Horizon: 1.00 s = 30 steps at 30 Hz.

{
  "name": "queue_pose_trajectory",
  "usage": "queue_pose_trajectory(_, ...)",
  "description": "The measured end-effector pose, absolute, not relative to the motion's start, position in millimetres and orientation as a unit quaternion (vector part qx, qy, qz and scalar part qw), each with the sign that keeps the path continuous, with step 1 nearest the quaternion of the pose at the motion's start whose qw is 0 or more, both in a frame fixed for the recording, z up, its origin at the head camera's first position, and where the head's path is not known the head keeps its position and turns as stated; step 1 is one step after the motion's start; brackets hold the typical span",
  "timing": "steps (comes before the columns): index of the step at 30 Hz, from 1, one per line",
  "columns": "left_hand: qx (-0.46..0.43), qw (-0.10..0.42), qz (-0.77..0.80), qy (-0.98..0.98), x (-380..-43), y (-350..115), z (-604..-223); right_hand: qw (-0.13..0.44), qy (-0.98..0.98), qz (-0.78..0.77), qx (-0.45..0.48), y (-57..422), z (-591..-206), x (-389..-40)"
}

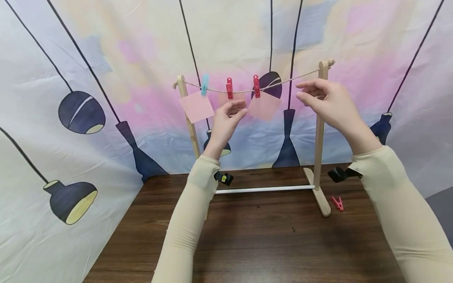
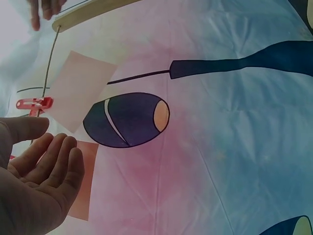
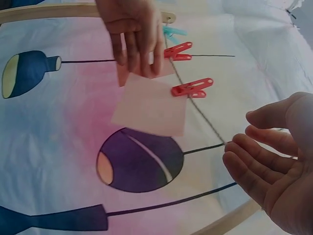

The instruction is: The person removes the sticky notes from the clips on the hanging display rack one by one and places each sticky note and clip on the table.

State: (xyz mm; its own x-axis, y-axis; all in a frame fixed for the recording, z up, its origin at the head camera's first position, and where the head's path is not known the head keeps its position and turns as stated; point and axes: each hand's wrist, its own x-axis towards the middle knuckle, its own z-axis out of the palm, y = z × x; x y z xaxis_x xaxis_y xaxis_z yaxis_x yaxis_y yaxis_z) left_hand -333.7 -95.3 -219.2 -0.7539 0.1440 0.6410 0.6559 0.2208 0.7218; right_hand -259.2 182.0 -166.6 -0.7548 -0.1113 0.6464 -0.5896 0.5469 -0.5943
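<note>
A twine line (image 1: 290, 80) spans two wooden posts, with pink paper squares clipped along it. A blue clothespin (image 1: 204, 84) holds the left square (image 1: 196, 107); red clothespins (image 1: 229, 88) (image 1: 256, 86) hold the middle square (image 2: 85, 183) and the right square (image 1: 265, 106). In front of the middle square is my left hand (image 1: 226, 124), thumb and fingers apart with nothing between them. My right hand (image 1: 334, 102) hovers near the right post (image 1: 319, 145), its fingers loosely bent and holding nothing. In the right wrist view, the thumb and fingers stand apart close to the twine.
A pink clothespin (image 1: 337, 204) lies on the dark wooden table (image 1: 262, 239), right of the stand's foot (image 1: 321, 198). A white rod (image 1: 265, 190) joins the posts low down. Behind hangs a cloth backdrop (image 1: 141, 51) printed with lamps.
</note>
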Motion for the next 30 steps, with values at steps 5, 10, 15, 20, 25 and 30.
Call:
queue_pose_trajectory(5,-0.261,0.22,-0.573,-0.745,-339,-94,-223,0.275,-0.836,0.424,0.212,176,-148,-262)
queue_pose_trajectory(10,-0.256,0.216,-0.57,-0.75,-340,-91,-227,0.261,-0.853,0.405,0.2,168,-132,-266)
queue_pose_trajectory(15,-0.26,0.213,-0.57,-0.75,-340,-88,-230,0.257,-0.864,0.383,0.203,158,-117,-271)
queue_pose_trajectory(20,-0.262,0.201,-0.577,-0.747,-340,-85,-230,0.243,-0.876,0.365,0.201,149,-102,-278)
queue_pose_trajectory(25,-0.256,0.192,-0.584,-0.746,-339,-83,-230,0.221,-0.896,0.326,0.205,141,-88,-284)
queue_pose_trajectory(30,-0.251,0.188,-0.586,-0.747,-340,-81,-231,0.187,-0.913,0.293,0.213,133,-80,-290)
